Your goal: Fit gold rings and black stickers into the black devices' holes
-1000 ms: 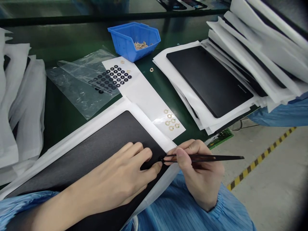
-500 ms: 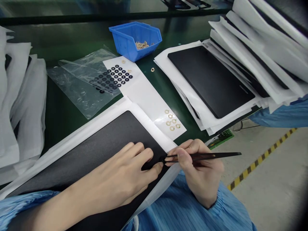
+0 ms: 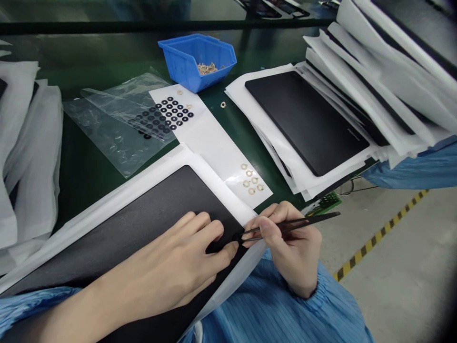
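My left hand (image 3: pixel 167 257) lies flat on a matte black panel (image 3: pixel 143 209), which rests on white foam sheeting (image 3: pixel 117 205). My right hand (image 3: pixel 289 245) pinches black fine-tipped tweezers (image 3: pixel 300 224) near the panel's edge. Their tips sit close to my left thumb, at a small dark ring shape (image 3: pixel 237 237) on the panel. I cannot tell whether the tips grip it. A white strip (image 3: pixel 210 138) beyond the panel carries several black ring pads (image 3: pixel 173 113) and several gold rings (image 3: pixel 252 181).
A blue plastic bin (image 3: pixel 185 59) holds loose gold parts. A clear plastic bag (image 3: pixel 110 128) lies left of the strip. Black panels in white wrapping (image 3: pixel 307 119) are stacked at right, white foam sheets (image 3: pixel 28 152) at left. Beyond the green bench edge, a striped floor line (image 3: pixel 382 233) shows.
The tweezers' rear end has tilted upward to the right, and my right hand has drawn slightly closer to my body. The tips stay near my left thumb.
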`<state>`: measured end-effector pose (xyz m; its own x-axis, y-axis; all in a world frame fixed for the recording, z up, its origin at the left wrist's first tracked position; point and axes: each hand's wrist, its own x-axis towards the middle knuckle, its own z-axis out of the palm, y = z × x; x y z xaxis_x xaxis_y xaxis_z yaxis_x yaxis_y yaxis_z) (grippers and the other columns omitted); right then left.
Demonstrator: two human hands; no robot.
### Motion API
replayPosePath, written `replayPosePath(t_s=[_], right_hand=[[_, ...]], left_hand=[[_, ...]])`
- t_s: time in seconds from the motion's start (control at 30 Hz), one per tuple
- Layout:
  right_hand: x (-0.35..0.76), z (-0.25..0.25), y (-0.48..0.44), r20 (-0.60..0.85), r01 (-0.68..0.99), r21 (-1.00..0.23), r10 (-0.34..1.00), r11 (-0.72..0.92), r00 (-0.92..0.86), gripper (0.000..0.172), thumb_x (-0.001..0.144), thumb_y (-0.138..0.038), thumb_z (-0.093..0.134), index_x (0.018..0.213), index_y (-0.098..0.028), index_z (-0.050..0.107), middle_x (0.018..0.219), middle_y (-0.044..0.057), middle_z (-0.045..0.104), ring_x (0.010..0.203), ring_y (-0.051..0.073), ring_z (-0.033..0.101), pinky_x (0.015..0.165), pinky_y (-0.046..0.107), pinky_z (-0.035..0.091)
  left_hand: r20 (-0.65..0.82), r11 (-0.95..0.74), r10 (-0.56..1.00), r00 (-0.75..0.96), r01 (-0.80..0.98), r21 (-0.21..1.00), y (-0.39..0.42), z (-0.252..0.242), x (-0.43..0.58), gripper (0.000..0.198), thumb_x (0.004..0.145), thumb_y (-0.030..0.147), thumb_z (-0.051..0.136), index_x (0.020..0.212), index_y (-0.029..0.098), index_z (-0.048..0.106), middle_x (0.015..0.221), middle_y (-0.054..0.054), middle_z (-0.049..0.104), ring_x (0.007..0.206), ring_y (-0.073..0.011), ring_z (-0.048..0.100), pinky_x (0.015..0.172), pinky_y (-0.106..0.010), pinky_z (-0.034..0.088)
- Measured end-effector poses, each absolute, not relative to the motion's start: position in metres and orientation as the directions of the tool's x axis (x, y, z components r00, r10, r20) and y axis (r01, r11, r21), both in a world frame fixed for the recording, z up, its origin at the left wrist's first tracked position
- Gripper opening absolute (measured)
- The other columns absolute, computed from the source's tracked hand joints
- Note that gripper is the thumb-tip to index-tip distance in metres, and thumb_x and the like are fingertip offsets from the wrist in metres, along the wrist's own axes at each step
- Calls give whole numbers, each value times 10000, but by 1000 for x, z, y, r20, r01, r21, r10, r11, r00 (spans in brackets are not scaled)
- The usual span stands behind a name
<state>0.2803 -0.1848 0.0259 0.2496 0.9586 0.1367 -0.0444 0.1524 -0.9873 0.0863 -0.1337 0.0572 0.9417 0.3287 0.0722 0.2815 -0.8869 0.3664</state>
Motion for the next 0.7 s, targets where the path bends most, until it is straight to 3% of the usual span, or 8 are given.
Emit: replayPosePath(t_s=[0.23, 0.7], right_hand=[[287, 27, -184, 271, 110, -961, 941, 253, 201, 109, 804, -96, 632, 732, -170, 598, 703, 15, 621, 645, 169, 693, 554, 282, 630], [285, 26, -184, 225, 79, -974, 956, 214, 189, 166, 817, -71, 597, 704, -182, 547, 701, -2, 600, 613, 151, 677, 511, 265, 611]], left_hand=[[100, -894, 327, 940, 274, 355, -133, 56, 86, 331, 939, 102, 331, 1216, 131, 510, 870, -59, 414, 775, -198, 397, 619, -304, 368], [81, -892, 324, 943, 275, 358, -133, 56, 86, 348, 935, 90, 345, 1249, 126, 492, 887, -60, 429, 800, -200, 406, 641, -319, 368]])
